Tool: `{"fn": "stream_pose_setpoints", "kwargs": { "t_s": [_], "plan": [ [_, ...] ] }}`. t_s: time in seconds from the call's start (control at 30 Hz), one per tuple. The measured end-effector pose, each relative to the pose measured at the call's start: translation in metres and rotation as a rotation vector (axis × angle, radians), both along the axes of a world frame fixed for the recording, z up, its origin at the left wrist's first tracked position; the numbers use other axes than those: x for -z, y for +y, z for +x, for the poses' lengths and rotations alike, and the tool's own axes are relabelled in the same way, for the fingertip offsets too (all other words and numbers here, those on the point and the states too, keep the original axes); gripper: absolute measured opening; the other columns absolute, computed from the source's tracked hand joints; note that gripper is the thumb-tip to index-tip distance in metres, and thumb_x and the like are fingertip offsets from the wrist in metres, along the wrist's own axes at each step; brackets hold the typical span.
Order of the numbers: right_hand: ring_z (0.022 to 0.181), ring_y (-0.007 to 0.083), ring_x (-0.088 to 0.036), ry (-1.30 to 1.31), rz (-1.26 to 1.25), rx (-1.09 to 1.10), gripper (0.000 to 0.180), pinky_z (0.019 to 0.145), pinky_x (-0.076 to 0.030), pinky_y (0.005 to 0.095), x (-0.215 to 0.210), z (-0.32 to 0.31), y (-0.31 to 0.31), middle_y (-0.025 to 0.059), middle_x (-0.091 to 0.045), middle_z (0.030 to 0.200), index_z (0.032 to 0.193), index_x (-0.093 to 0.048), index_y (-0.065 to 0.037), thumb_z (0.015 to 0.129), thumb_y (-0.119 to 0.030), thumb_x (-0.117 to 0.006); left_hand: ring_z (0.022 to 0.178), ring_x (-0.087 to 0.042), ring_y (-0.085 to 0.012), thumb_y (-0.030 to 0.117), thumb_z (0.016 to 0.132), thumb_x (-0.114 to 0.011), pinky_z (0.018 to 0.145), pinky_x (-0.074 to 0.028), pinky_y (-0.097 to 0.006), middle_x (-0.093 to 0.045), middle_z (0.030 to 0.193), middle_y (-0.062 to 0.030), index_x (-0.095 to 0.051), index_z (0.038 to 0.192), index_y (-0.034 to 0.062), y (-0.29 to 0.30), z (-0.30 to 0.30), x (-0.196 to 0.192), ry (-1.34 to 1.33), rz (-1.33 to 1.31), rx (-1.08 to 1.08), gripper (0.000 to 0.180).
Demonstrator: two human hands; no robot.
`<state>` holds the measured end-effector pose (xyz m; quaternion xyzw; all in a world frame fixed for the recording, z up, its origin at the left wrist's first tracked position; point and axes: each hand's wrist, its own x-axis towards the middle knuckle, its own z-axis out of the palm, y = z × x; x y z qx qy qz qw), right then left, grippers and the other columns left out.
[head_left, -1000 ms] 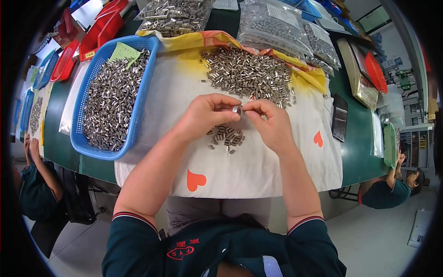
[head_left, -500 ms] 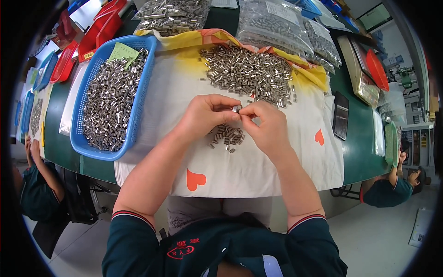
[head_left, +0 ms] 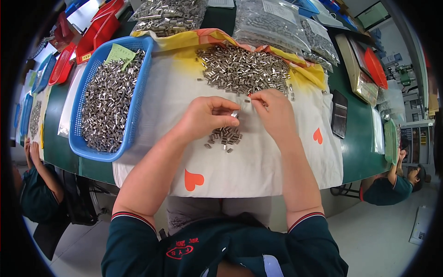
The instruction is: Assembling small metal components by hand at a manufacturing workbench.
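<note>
My left hand [head_left: 208, 115] holds a small shiny metal sleeve [head_left: 234, 113] between thumb and fingertips, above the white cloth. To its right, my right hand [head_left: 275, 111] reaches to the near edge of a large pile of small metal sleeves [head_left: 244, 69]. Its fingers are closed at the tips; whatever they grip is too small to make out. One loose sleeve [head_left: 247, 101] lies by those fingertips. Just below my left hand is a smaller heap of sleeves [head_left: 226, 135], partly covered by the hand.
A blue basket [head_left: 76, 138] full of sleeves and a green paper slip stands at left. Clear bags of metal parts [head_left: 272, 27] sit behind the yellow-edged cloth [head_left: 249, 171]. A dark phone-like object [head_left: 339, 114] lies at right. Other people sit at both sides.
My hands have parted. My right hand has left the sleeve in my left fingers and moved up and right to the large pile's edge. My left hand stays nearly in place.
</note>
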<state>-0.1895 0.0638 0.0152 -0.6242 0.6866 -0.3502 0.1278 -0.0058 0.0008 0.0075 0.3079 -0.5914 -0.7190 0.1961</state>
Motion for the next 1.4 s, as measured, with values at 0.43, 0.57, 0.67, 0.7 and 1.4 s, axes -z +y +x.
{"fn": "stream_pose_setpoints", "kwargs": {
  "t_s": [0.43,0.57,0.67,0.7,1.4],
  "plan": [
    [0.068,0.0161,-0.056,-0.444,0.072,-0.119,0.009,0.061,-0.044,0.0249,-0.013,0.027,0.010,0.0060,-0.059,0.073,0.079,-0.060,-0.002,0.070,-0.001,-0.058,0.079,-0.058,-0.0095,0.002,0.076,-0.063,0.070,-0.047,-0.022,-0.062,0.088,-0.0059,-0.055,0.104,-0.0042,-0.005,0.005,0.010,0.135,0.067,-0.085,0.030],
    [0.069,0.0180,-0.057,-0.268,0.008,-0.138,0.010,0.061,-0.045,0.0259,-0.015,0.031,0.013,0.0083,-0.059,0.073,0.078,-0.060,-0.001,0.068,-0.002,-0.060,0.079,-0.058,-0.0097,0.002,0.075,-0.063,0.070,-0.048,-0.022,-0.062,0.088,-0.0066,-0.055,0.104,-0.0045,-0.005,0.004,0.011,0.151,0.076,-0.066,0.030],
    [0.067,0.0187,-0.057,0.153,-0.243,-0.169,0.008,0.059,-0.046,0.0267,-0.007,0.035,0.011,0.0084,-0.059,0.074,0.076,-0.059,-0.001,0.068,-0.001,-0.059,0.078,-0.058,-0.0095,0.002,0.075,-0.064,0.069,-0.048,-0.021,-0.063,0.087,-0.0066,-0.057,0.103,-0.0046,-0.002,0.003,0.009,0.115,0.056,-0.084,0.030],
    [0.067,0.0187,-0.057,0.154,-0.242,-0.167,0.008,0.059,-0.046,0.0267,-0.006,0.034,0.011,0.0084,-0.059,0.074,0.076,-0.059,-0.001,0.068,-0.001,-0.059,0.077,-0.059,-0.0093,0.002,0.074,-0.065,0.069,-0.048,-0.021,-0.063,0.086,-0.0066,-0.057,0.102,-0.0046,-0.001,0.003,0.008,0.083,0.030,-0.099,0.029],
    [0.070,0.0287,-0.056,0.419,-0.028,-0.048,0.008,0.063,-0.044,0.0385,0.017,0.027,-0.026,0.0115,-0.056,0.071,0.073,-0.057,-0.004,0.065,-0.006,-0.060,0.069,-0.055,-0.0078,0.005,0.078,-0.061,0.067,-0.047,-0.021,-0.061,0.084,-0.0030,-0.056,0.104,-0.0005,-0.008,0.003,0.003,0.235,0.314,-0.287,0.027]
  ]
}}
